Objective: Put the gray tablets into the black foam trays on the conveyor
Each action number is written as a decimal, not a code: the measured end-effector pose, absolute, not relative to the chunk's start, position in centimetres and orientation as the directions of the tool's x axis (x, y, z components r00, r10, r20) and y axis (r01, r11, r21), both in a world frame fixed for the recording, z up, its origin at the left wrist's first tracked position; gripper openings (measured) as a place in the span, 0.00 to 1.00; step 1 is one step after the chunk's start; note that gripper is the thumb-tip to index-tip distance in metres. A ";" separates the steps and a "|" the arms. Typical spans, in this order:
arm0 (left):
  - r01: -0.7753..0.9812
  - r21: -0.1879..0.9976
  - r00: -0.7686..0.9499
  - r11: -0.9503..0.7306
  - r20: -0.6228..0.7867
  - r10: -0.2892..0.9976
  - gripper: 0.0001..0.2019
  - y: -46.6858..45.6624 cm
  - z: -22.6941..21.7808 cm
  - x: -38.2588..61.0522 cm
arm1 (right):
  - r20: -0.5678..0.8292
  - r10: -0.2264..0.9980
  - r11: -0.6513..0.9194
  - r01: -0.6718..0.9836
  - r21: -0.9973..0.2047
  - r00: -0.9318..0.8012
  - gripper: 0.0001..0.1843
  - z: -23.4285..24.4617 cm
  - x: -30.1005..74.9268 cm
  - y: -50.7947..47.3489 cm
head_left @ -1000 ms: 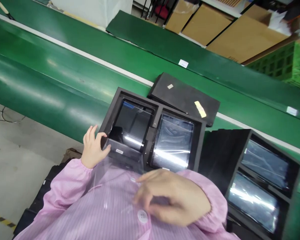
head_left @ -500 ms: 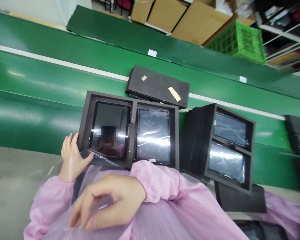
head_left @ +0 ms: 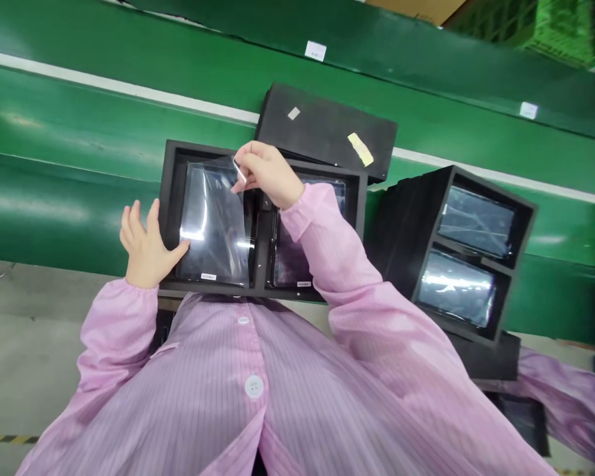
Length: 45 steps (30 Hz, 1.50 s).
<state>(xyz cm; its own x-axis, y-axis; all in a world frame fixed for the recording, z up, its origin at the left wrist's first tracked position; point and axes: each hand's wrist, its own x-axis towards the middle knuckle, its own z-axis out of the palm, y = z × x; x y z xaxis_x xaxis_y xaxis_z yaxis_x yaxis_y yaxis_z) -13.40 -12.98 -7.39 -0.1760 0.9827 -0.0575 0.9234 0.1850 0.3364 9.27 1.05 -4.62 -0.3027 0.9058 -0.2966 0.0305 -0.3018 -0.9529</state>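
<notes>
A black foam tray (head_left: 163, 198) with two compartments lies in front of me. A sheet of clear protective film (head_left: 215, 225) with a small white label lies over the dark tablet screen in the left compartment. My right hand (head_left: 268, 173) pinches the film's upper right corner, which is lifted. Fingers spread, my left hand (head_left: 149, 248) rests at the tray's left side, its thumb tip against the film's left edge. Partly behind my right arm, a second tablet screen (head_left: 290, 254) sits in the right compartment.
Behind the tray stands a closed black foam block (head_left: 327, 129) with a yellow tape strip. To the right, stacked foam trays (head_left: 411, 218) hold two film-covered screens. A co-worker's sleeve (head_left: 565, 403) is at lower right. A green crate (head_left: 565, 33) stands beyond the green bench (head_left: 69, 125).
My right hand has moved up and away from my body to the left compartment's top. The film now lies over the left screen, which was uncovered before. My view has tilted downward.
</notes>
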 end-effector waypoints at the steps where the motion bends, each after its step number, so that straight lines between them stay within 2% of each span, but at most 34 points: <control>1: 0.926 0.337 -0.157 0.170 -0.067 0.985 0.50 -12.5 -7.4 -13.6 | -0.303 0.904 -0.290 0.086 -0.953 -0.302 0.06 -5.1 9.5 1.8; 3: 0.927 0.346 -0.122 0.143 -0.081 0.989 0.51 -11.7 -7.5 -14.0 | -0.267 0.904 -0.218 0.180 -0.959 -0.332 0.04 -5.9 9.9 2.7; 6: 0.922 0.371 -0.075 0.108 -0.103 0.992 0.53 -10.5 -7.7 -14.6 | -0.140 0.894 0.027 0.363 -0.931 -0.426 0.15 -6.3 10.3 3.2; 9: 0.931 0.351 -0.059 0.099 -0.124 0.991 0.53 -9.4 -7.5 -14.4 | -0.085 0.867 0.270 0.606 -0.748 -0.491 0.26 -5.8 10.2 3.2; 11: 0.943 0.319 -0.055 0.094 -0.127 0.990 0.51 -8.9 -7.2 -13.9 | -0.105 0.841 0.368 0.704 -0.607 -0.530 0.31 -5.2 9.9 2.9; 15: 0.953 0.298 -0.025 0.062 -0.128 0.991 0.46 -7.6 -6.5 -13.3 | -0.242 0.827 0.376 0.819 -0.434 -0.508 0.43 -4.2 9.4 1.9; 17: 0.948 0.316 -0.011 0.051 -0.129 0.992 0.49 -6.6 -6.5 -13.5 | -0.247 0.842 0.361 0.841 -0.402 -0.479 0.42 -4.1 9.4 1.4; 19: 0.939 0.342 0.002 0.045 -0.136 0.991 0.52 -5.5 -6.7 -14.0 | -0.209 0.835 0.367 0.798 -0.478 -0.509 0.33 -4.0 9.2 1.2; 21: 0.930 0.365 0.025 0.033 -0.154 0.988 0.52 -4.5 -7.0 -14.6 | -0.184 0.795 0.330 0.667 -0.667 -0.577 0.24 -3.7 8.7 0.9; 23: 0.927 0.374 0.048 0.022 -0.174 0.984 0.50 -3.9 -7.2 -14.9 | -0.129 0.776 0.207 0.443 -0.872 -0.617 0.16 -3.2 7.7 0.8; 25: 0.933 0.358 0.046 0.036 -0.218 0.975 0.52 -3.4 -7.3 -15.2 | -0.070 0.820 0.052 0.196 -0.979 -0.568 0.12 -2.9 6.8 0.8; 27: 0.941 0.329 0.022 0.076 -0.283 0.959 0.57 -3.2 -7.2 -15.2 | -0.088 0.876 -0.083 0.031 -0.996 -0.474 0.10 -3.2 6.3 1.2; 29: 0.942 0.319 0.006 0.104 -0.327 0.945 0.59 -3.1 -7.0 -15.1 | -0.170 0.898 -0.204 -0.043 -0.978 -0.405 0.09 -4.3 6.4 1.8; 35: 0.925 0.355 -0.021 0.132 -0.300 0.954 0.57 -3.5 -6.9 -14.7 | -0.369 0.853 -0.421 -0.067 -0.905 -0.370 0.11 -7.8 9.3 2.9; 41: 0.940 0.329 0.001 0.091 -0.268 0.963 0.59 -3.3 -7.8 -15.5 | -0.379 0.846 -0.433 -0.070 -0.899 -0.374 0.16 -7.6 12.2 1.6; 45: 0.965 0.259 0.015 0.027 -0.156 0.988 0.53 -4.4 -7.1 -14.5 | -0.329 0.911 -0.315 0.095 -0.944 -0.248 0.20 -7.5 16.2 1.6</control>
